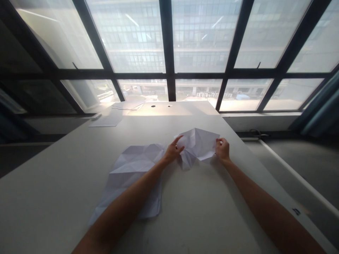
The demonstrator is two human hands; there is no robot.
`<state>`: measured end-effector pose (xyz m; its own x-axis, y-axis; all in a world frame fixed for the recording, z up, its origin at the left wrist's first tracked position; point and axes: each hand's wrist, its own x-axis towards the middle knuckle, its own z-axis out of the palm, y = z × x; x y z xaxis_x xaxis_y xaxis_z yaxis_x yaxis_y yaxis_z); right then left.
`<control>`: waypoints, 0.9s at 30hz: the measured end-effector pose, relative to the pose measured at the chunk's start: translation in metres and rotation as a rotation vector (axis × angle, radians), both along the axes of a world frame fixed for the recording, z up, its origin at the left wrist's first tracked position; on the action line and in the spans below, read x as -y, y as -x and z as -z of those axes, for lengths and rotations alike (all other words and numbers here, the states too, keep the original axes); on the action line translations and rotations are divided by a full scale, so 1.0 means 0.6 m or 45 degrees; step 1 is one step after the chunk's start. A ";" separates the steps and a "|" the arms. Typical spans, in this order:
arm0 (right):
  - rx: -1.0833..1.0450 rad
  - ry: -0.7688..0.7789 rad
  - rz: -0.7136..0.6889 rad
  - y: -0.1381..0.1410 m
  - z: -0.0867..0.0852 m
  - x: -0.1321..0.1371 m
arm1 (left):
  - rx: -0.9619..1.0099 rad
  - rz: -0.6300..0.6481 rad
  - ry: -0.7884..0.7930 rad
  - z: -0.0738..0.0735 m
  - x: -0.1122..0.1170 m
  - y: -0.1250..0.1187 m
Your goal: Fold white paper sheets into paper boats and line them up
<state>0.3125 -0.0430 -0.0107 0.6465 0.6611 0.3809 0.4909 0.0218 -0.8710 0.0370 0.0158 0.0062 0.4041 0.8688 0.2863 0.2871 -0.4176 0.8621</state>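
A creased white sheet of paper (pixel 202 143) is held a little above the table, bent along several folds, with a flap hanging down at its lower left. My left hand (pixel 173 151) has hold of its left side, thumb and forefinger apart on the paper; the other fingers are partly hidden. At the right edge, my right hand (pixel 222 148) pinches the sheet between thumb and curled fingers. Beneath and beside my left forearm lies a stack of creased paper sheets (pixel 136 160), partly covered by the arm.
The white table (pixel 206 211) reaches toward large dark-framed windows (pixel 169 53). Flat papers (pixel 106 121) lie at its far left, near a small white object (pixel 96 116). Two round holes (pixel 153 106) show near the far edge. A white pipe (pixel 296 173) runs along the floor at right.
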 end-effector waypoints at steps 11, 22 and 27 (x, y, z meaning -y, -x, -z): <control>-0.298 0.265 -0.335 0.048 -0.030 0.012 | 0.038 0.171 -0.314 0.013 0.001 -0.006; -0.041 0.191 -0.334 0.052 0.001 0.012 | 0.087 0.063 -0.242 0.009 0.006 -0.008; -0.194 0.061 -0.082 0.001 0.015 -0.009 | 0.192 0.019 -0.041 0.000 0.000 -0.003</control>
